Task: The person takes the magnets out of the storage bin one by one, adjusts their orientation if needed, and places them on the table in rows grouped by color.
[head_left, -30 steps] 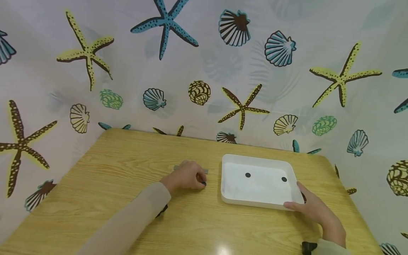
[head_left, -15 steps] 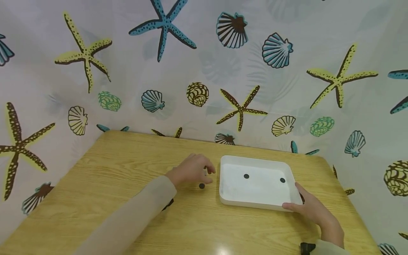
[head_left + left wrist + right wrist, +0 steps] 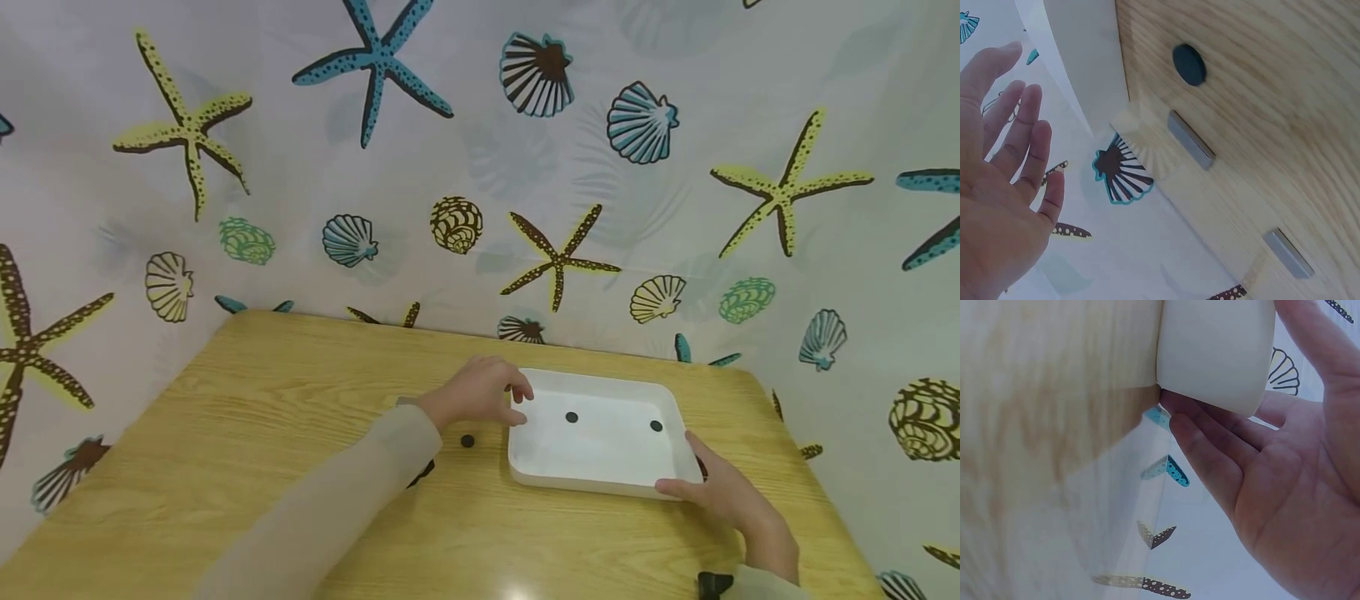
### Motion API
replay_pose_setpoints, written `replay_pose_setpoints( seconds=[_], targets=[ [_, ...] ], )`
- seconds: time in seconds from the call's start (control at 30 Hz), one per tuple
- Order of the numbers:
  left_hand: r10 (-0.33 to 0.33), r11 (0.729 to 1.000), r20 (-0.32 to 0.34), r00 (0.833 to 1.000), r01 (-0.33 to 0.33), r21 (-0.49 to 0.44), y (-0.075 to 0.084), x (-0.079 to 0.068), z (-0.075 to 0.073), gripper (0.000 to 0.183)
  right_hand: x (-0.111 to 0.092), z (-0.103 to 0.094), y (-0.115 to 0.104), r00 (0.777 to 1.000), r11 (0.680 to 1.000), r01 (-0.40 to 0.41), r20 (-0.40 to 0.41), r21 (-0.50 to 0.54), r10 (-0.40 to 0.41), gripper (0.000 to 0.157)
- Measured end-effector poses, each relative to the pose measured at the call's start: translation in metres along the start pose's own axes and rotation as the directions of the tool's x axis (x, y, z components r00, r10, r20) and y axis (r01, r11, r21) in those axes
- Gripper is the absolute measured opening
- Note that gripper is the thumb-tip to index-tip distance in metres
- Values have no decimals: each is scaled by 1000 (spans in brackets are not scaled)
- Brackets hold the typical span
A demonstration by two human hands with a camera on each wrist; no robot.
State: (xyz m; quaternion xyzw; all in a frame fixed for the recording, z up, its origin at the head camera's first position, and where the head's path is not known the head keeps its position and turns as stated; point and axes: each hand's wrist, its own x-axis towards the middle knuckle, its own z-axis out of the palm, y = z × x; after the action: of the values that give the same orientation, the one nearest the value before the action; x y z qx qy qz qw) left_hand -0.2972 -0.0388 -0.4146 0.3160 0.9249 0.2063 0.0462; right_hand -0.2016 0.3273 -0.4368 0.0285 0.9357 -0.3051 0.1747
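Two hands work at the white tray point(image 3: 611, 454): the right hand point(image 3: 722, 492) grips its near right corner, thumb on the near rim, while the left hand point(image 3: 477, 392) hangs at the left rim, thumb and fingers apart, seemingly pinching nothing; whether it touches the rim is hard to tell. To do this well, I'd brace the tray with the right hand without tipping it, and carry the left arm high enough that the sleeve point(image 3: 330, 500) misses the loose black disc point(image 3: 467, 441) and the small metal bars point(image 3: 1191, 139). So flat a disc is probably best pinched by its edge. The tray sits right of the middle of the wood-grain table point(image 3: 285, 392), shallow, plain, round-cornered; two more black discs point(image 3: 572, 417) lie well apart on its floor.
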Motion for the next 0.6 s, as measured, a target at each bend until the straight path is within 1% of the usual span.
replay_pose_setpoints(
  seconds=[0.1,0.27,0.43,0.6],
  targets=[
    [18,1000,1,1000,-18,10,6,9,4,30,0,0,1,1000,1000,2,-11,-7,-2,126],
    [38,999,12,999,-39,16,13,20,9,30,1,1,1,1000,1000,9,-13,-2,-9,126],
    [21,1000,30,999,-22,17,20,30,16,31,2,0,0,1000,1000,-3,-19,4,3,127],
    [6,1000,29,1000,-7,21,27,41,26,31,0,0,1,1000,1000,-1,-29,1,1,125]
  ],
)
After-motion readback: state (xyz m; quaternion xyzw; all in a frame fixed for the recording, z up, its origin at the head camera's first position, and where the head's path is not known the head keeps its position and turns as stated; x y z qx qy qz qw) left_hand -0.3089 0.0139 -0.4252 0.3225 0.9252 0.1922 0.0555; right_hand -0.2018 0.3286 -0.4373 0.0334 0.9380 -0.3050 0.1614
